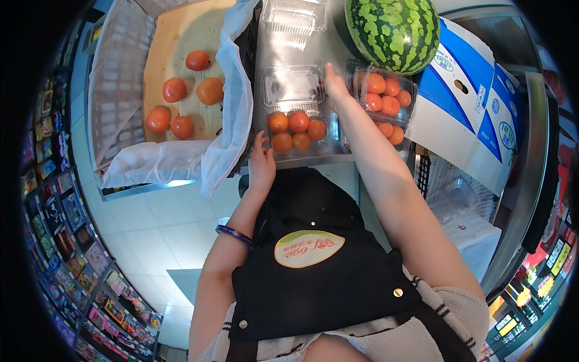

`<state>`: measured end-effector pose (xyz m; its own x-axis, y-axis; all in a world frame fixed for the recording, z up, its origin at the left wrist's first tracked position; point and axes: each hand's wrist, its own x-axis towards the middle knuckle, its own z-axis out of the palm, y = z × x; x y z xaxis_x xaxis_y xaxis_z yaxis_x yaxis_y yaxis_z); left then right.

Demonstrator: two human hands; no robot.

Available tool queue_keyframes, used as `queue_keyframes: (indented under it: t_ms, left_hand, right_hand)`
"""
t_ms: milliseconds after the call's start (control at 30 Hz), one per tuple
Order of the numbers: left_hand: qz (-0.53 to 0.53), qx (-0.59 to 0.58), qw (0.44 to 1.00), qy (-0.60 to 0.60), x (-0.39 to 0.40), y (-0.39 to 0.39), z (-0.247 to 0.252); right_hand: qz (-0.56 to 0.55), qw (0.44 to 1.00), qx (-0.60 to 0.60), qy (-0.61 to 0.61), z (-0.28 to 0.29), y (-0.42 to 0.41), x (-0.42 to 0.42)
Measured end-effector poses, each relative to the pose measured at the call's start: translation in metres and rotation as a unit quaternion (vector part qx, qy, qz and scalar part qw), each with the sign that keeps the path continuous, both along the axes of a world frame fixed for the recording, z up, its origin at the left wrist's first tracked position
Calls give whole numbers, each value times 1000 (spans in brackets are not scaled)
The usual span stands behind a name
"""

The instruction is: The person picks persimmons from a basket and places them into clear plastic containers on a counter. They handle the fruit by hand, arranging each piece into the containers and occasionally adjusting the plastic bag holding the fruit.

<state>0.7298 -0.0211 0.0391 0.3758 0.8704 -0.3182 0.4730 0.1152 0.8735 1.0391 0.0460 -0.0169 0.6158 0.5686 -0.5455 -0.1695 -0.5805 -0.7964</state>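
Observation:
A clear plastic clamshell box holds several orange-red tomatoes (299, 122) on the metal counter in front of me. Its transparent lid (293, 86) lies folded back, away from me. My left hand (262, 158) is at the box's near left corner, fingers apart and nothing held in them. At the right edge of the raised lid is my right hand (335, 83), seen side-on; whether its fingers grip the lid is unclear. Right of that arm, filled clear boxes of tomatoes (389, 105) sit with their lids down, partly covered by my forearm.
To the left, a cloth-lined crate (122, 86) holds loose tomatoes (174, 90) on a wooden board (194, 31). Empty clear clamshells (295, 16) lie at the far end of the counter (276, 50). A watermelon (393, 34) and a blue-white carton (466, 90) stand at the right.

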Motion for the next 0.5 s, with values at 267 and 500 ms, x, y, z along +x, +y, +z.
queue_keyframes:
  t_ms: [267,500]
  left_hand:
    - [93,-133,977,-138,-20,-3,-24]
    - [88,-132,981,-115,-27,-3,-31]
  right_hand:
    - [133,981,102,99,123,-63,-40]
    - [386,877,53,-281,128,-152,-86]
